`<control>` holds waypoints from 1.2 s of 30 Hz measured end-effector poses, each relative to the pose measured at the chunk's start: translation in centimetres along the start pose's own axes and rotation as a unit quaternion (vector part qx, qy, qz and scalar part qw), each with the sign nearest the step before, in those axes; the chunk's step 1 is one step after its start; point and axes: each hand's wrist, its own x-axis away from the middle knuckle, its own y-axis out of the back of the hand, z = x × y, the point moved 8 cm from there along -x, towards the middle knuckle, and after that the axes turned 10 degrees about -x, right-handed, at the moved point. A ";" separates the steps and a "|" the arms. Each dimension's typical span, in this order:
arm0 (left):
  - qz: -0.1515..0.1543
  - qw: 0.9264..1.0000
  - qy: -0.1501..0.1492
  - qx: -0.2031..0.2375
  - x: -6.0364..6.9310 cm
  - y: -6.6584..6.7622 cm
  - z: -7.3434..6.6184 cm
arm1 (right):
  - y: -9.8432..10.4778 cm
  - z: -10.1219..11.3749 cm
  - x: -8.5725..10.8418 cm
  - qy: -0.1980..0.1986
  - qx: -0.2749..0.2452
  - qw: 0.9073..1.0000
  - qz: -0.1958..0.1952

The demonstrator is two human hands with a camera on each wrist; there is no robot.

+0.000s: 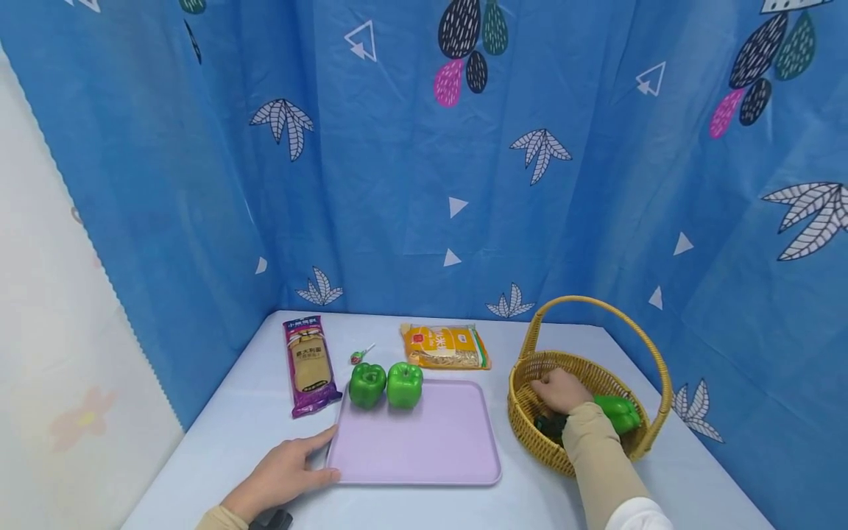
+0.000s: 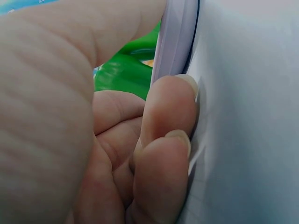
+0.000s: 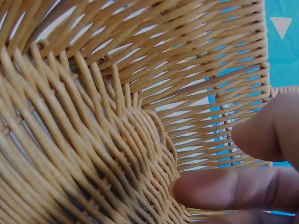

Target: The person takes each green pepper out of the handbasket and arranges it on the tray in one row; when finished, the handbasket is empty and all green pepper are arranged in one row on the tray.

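My left hand (image 1: 285, 471) lies at the left edge of the lilac tray (image 1: 424, 442), thumb and forefinger touching its rim. In the left wrist view, other fingertips (image 2: 169, 112) rest against the white tabletop. Two green bell peppers (image 1: 405, 386) stand side by side at the tray's back left. My right hand (image 1: 563, 390) is down inside the wicker basket (image 1: 599, 368). The right wrist view shows its thumb and forefinger apart near the woven wall, with nothing seen between them. Another green bell pepper (image 1: 617, 414) lies in the basket, partly behind the right forearm.
A purple-ended pack of noodles (image 1: 311, 364) lies left of the tray. Behind the tray are a small lollipop (image 1: 358, 357) and an orange food packet (image 1: 445, 347). The basket's tall handle (image 1: 599, 300) arches over it. A blue curtain (image 1: 397, 184) encloses the back.
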 end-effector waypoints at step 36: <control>0.002 1.000 0.010 0.009 0.2 0.1 -0.1 | 2.8 2.2 0.6 0.141 -0.124 0.968 -0.166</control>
